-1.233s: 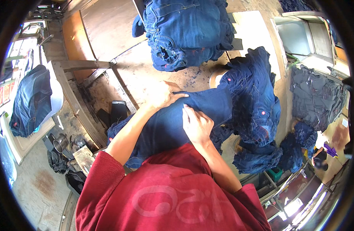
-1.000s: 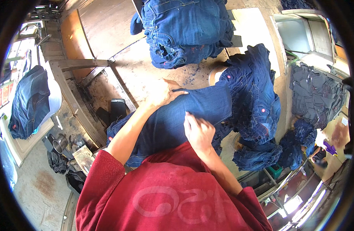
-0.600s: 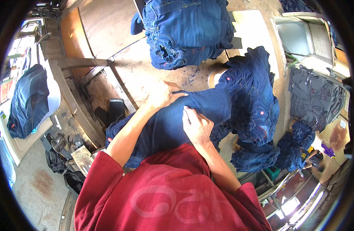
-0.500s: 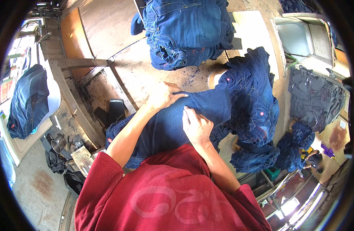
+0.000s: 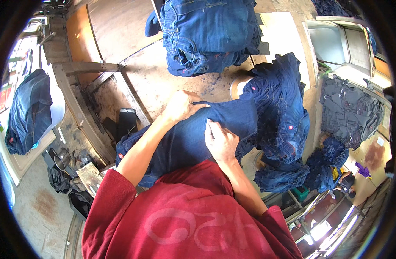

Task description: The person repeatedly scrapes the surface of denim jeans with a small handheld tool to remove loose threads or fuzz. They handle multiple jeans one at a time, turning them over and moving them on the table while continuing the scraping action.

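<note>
A pair of dark blue jeans [image 5: 187, 138] lies across my lap, one leg drawn out flat towards the right. At its far edge my left hand [image 5: 183, 105] is closed, pinching the denim between thumb and fingers. Nearer to me, my right hand [image 5: 221, 140] rests on the same cloth with its fingers curled and pressed together. Whatever those fingers may hold is too small to make out. Just past the right end of the leg hangs a heap of crumpled jeans [image 5: 277, 108] with small red tags.
A tall stack of folded jeans [image 5: 211, 36] stands ahead on the worktable. Another denim piece [image 5: 29, 112] hangs at the left. Dark grey garments [image 5: 351, 110] are piled on the right. Beyond more jeans [image 5: 280, 175], a co-worker [image 5: 346, 181] is partly visible. A wooden frame [image 5: 88, 67] borders the left.
Both hands keep nearly the same place and grip on the jeans. The whole view has shifted slightly. At the far right, the co-worker has moved a little.
</note>
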The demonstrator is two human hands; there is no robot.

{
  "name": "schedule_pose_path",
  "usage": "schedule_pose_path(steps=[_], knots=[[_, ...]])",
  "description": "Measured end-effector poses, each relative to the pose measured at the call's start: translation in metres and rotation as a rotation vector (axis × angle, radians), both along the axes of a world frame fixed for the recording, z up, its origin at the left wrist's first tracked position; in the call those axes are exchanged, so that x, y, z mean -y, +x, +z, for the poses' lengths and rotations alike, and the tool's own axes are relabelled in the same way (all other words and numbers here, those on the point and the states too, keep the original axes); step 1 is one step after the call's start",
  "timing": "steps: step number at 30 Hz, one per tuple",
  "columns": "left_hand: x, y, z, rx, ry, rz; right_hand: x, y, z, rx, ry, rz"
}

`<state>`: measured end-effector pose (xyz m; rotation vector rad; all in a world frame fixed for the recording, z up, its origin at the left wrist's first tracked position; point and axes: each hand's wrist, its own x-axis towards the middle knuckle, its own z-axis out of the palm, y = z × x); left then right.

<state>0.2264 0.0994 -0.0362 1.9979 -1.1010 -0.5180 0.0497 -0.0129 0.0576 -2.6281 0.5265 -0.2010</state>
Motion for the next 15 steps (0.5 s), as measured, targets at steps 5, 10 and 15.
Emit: schedule_pose_path(steps=[5,10,15], knots=[[0.001,0.000,-0.001,-0.014,-0.027,0.009,0.002,-0.007,0.015,-0.153,-0.013,0.065],[0.000,-0.001,0.001,-0.056,-0.051,0.015,0.000,-0.010,0.017,-0.031,0.100,-0.031],[0.001,0.001,0.002,-0.014,-0.083,-0.002,0.000,-0.003,0.006,-0.099,-0.018,0.025]])
